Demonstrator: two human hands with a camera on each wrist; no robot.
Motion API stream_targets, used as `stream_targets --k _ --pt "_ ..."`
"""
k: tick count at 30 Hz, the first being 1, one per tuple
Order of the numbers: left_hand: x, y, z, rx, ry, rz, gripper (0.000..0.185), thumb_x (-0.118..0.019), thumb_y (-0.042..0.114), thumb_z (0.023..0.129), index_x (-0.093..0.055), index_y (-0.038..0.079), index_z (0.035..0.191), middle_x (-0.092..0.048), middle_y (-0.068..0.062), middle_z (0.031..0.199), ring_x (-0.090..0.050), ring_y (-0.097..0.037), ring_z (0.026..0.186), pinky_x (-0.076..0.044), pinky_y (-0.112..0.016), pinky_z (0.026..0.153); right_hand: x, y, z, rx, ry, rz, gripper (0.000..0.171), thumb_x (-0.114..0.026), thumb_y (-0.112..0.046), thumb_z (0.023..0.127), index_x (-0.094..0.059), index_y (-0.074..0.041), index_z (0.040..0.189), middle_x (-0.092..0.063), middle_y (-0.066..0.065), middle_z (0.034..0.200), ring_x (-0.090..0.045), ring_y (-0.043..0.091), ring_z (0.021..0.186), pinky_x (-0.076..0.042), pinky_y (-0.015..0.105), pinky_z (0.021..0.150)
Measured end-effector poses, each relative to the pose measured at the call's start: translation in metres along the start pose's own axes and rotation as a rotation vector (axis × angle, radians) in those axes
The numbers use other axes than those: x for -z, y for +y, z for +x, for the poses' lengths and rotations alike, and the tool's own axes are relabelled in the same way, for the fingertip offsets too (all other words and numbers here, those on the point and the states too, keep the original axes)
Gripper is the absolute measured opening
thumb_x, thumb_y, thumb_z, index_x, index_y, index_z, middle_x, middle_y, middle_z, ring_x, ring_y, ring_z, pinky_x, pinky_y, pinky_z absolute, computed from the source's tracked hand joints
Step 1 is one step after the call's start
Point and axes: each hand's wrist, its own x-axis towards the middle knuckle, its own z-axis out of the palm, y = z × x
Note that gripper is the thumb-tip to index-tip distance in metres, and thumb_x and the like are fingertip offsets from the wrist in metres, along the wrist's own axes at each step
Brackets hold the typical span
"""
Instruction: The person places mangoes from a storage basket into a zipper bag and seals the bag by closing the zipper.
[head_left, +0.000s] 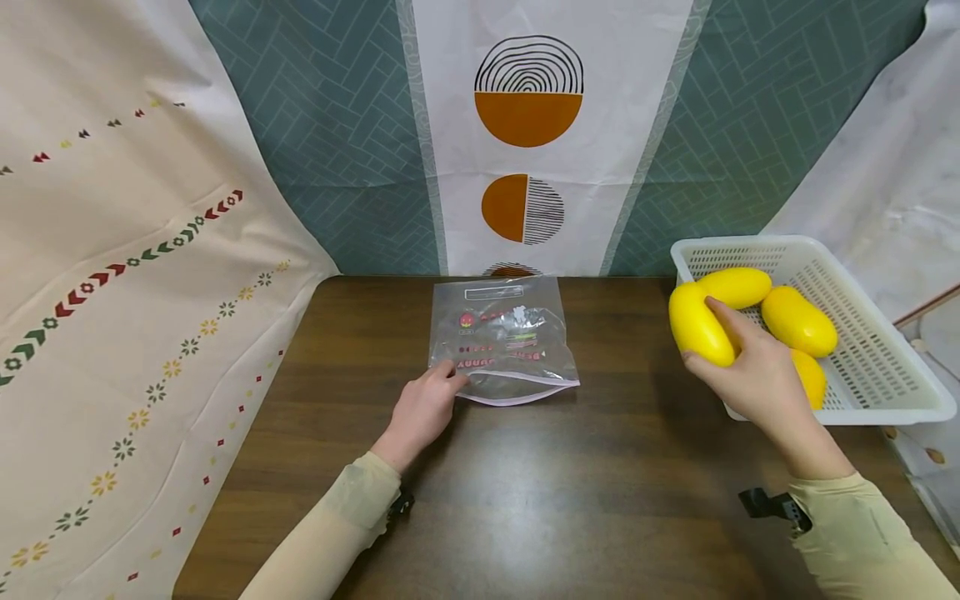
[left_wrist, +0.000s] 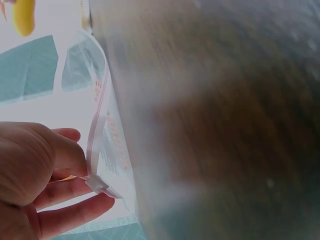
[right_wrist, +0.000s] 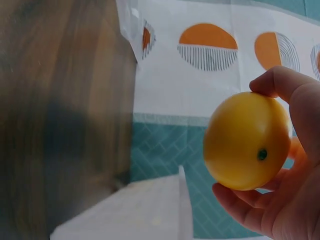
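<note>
With your right hand point(head_left: 757, 375) curled round the yellow fruit point(head_left: 699, 325) beside the basket point(head_left: 892, 400), keep your left fingers point(left_wrist: 75, 192) pinching the zip bag point(head_left: 506, 342) mouth open on the desk point(head_left: 600, 483).

The head view is bright, evenly lit and sharp, bowed at its edges, with soft glare on the counter point(head_left: 615, 492). Both wrist views are blurred, the left one washed out.

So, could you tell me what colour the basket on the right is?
The basket is white, clearest in the head view.
</note>
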Motion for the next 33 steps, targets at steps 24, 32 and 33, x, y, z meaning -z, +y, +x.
stream_targets --k 24,32,33 --pt "-0.001 0.004 0.005 0.007 0.007 -0.011 0.026 -0.067 -0.012 0.091 -0.078 0.010 0.100 -0.059 -0.009 0.091 -0.060 -0.026 0.066 -0.050 -0.040 0.047 -0.017 -0.019 -0.005 0.073 -0.039 0.030 0.082 -0.081 -0.033 0.092 -0.045 -0.016 0.163 -0.058 0.026 0.147 -0.054 0.037 0.097 -0.039 0.049 0.075" --pt "0.000 0.004 0.006 0.013 -0.004 -0.015 0.026 -0.068 -0.010 0.091 -0.079 0.010 0.102 -0.060 -0.009 0.092 -0.061 -0.026 0.068 -0.051 -0.041 0.048 -0.019 -0.025 -0.008 0.088 -0.031 0.032 0.082 -0.082 -0.031 0.090 -0.047 -0.019 0.163 -0.058 0.024 0.149 -0.055 0.037 0.097 -0.040 0.049 0.076" --pt "0.000 0.004 0.006 0.014 -0.005 -0.013 0.025 -0.069 -0.010 0.091 -0.079 0.011 0.102 -0.061 -0.009 0.093 -0.061 -0.026 0.068 -0.051 -0.041 0.048 -0.020 -0.025 -0.009 0.092 -0.028 0.034 0.082 -0.083 -0.030 0.090 -0.047 -0.019 0.163 -0.058 0.024 0.149 -0.056 0.037 0.097 -0.040 0.048 0.076"
